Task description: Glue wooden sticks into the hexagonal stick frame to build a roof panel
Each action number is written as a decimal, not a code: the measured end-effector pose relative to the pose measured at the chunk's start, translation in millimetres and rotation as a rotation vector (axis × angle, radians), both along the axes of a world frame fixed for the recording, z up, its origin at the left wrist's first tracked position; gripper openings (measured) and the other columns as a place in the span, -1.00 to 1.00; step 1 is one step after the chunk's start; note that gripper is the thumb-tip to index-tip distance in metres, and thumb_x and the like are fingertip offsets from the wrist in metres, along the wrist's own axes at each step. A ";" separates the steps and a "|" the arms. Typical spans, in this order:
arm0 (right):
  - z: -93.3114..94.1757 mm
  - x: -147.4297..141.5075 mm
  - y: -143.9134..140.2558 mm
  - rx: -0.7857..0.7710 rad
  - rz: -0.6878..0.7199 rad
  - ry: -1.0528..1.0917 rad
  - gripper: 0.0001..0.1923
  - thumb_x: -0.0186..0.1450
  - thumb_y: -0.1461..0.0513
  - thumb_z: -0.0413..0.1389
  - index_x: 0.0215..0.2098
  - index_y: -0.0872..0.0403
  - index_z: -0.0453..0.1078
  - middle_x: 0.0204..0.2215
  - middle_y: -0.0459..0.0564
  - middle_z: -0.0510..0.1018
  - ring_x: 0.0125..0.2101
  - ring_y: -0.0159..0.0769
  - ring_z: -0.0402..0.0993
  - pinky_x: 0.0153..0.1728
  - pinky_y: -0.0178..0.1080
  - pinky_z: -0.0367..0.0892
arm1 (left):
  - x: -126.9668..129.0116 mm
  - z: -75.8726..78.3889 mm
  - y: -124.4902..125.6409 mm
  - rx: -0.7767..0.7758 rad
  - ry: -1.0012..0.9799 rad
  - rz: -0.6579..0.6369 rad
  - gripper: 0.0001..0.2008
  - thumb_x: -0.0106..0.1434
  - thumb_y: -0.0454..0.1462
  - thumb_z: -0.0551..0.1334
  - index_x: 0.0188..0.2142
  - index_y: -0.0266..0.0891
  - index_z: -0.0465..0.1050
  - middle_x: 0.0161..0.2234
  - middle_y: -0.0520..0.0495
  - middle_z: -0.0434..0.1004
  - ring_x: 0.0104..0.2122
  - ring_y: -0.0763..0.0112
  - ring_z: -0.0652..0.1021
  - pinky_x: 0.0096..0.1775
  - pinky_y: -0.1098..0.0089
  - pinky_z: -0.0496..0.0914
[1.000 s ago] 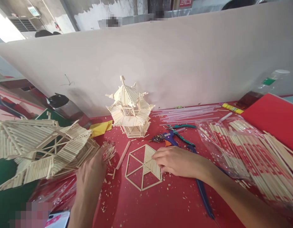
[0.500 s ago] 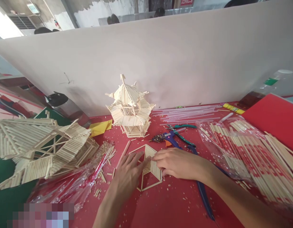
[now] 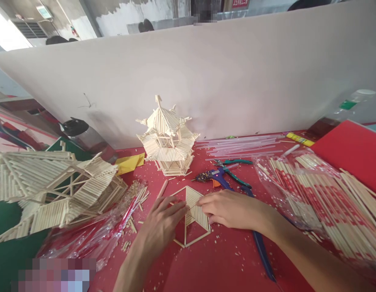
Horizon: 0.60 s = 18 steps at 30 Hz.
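A flat hexagonal frame of thin wooden sticks (image 3: 197,241) lies on the red tabletop, its right-hand sections filled with rows of sticks. My left hand (image 3: 163,221) is over the frame's left side, fingertips meeting near its centre; the thumb is hidden. From the right, my right hand (image 3: 223,207) has its bent fingers against the filled part, thumb at the outer edge. Both hands grip the frame; whether a loose stick is between the fingertips cannot be made out. Behind them stands a small tiered pavilion model (image 3: 169,142) built of the same sticks.
A larger stick pavilion (image 3: 69,190) stands at left beside clear plastic wrapping (image 3: 84,239). Glue gun (image 3: 217,174), green-handled pliers (image 3: 236,176) and a blue-handled tool (image 3: 262,255) lie right of the frame. Bagged sticks (image 3: 312,194), glue sticks (image 3: 243,146) and a white partition (image 3: 206,81) surround.
The stick frame has shifted slightly right and toward me, turning a little. My left fingers have drawn closer together near its centre; my right hand has hardly moved.
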State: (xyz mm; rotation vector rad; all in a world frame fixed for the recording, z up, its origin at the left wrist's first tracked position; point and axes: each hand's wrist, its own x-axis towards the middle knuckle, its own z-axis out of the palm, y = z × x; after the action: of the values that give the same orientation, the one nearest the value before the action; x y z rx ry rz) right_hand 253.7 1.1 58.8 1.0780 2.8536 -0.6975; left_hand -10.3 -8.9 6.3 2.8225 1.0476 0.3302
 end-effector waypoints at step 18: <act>0.6 -6.5 -10.4 0.138 0.023 -0.106 -0.90 0.32 0.40 0.24 -0.31 0.09 0.51 -0.26 0.00 0.67 -0.14 -0.11 0.60 -0.14 -0.18 0.38 | 11.3 -8.8 -20.6 -0.025 0.022 0.201 -0.35 0.26 -0.45 0.16 0.28 0.08 0.39 0.31 0.11 0.42 0.24 0.08 0.41 0.24 -0.03 0.28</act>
State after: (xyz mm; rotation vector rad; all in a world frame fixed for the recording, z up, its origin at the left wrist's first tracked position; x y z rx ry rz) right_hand 247.2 -9.3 59.5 1.0605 2.8537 -0.4340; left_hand 1.0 -29.5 -2.5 2.7100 1.3343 0.3026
